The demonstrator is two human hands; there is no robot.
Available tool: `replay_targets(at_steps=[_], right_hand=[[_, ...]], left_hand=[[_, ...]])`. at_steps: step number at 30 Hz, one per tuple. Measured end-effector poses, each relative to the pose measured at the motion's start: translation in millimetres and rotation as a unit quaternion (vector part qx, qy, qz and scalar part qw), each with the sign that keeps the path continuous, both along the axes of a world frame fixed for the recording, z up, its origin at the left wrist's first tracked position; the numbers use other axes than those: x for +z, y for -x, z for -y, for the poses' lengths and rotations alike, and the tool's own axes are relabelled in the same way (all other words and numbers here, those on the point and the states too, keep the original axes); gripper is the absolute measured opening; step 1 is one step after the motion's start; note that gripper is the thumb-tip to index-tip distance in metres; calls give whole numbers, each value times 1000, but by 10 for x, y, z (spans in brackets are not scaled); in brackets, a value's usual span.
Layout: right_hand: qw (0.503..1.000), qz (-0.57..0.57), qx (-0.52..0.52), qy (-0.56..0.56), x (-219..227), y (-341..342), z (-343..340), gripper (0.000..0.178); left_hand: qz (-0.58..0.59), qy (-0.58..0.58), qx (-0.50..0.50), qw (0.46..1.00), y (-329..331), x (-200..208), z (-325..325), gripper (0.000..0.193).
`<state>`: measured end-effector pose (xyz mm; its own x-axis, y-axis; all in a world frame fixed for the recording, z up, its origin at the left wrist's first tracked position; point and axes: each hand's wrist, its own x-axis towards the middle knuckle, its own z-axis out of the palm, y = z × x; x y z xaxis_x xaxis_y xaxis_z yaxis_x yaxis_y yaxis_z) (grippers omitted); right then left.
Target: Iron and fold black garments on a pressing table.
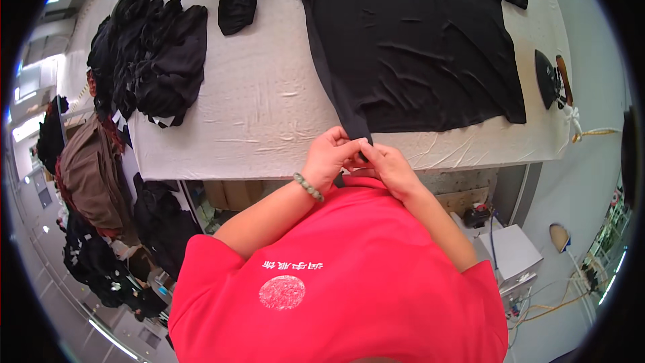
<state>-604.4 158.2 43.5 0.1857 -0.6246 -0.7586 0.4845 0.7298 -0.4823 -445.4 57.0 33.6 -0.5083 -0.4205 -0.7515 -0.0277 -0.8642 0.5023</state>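
A black garment (416,47) lies spread over the far and right part of a cloth-covered table (262,101), its sleeve reaching to the left. At the table's near edge my left hand (330,156) pinches the garment's lower corner, drawn out into a narrow strip. My right hand (390,167) closes on the same strip from the other side, and the fingers of both hands meet there. The exact fold between the fingertips is hidden. A beaded bracelet (308,187) circles my left wrist.
A heap of crumpled black clothes (151,57) lies on the table's left. An iron (547,79) rests at the right edge, with a cord (598,132) running off it. Brown and black clothes (94,175) hang at left. A white box (510,253) stands below the table at right.
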Motion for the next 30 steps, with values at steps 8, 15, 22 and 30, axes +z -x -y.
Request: replay_targets(at_steps=[8, 15, 22, 30], right_hand=[[960, -74, -270, 3, 103, -232, 128, 20], [817, -324, -464, 112, 725, 423, 9, 13], [890, -129, -405, -165, -316, -335, -286, 25], [910, -84, -385, -127, -561, -615, -308, 25]], left_hand=[[51, 68, -100, 991, 209, -433, 976, 25], [-170, 139, 123, 968, 1177, -601, 3303, 23], [112, 275, -26, 955, 753, -763, 3269, 29], [20, 243, -144, 959, 297, -996, 3443, 22]])
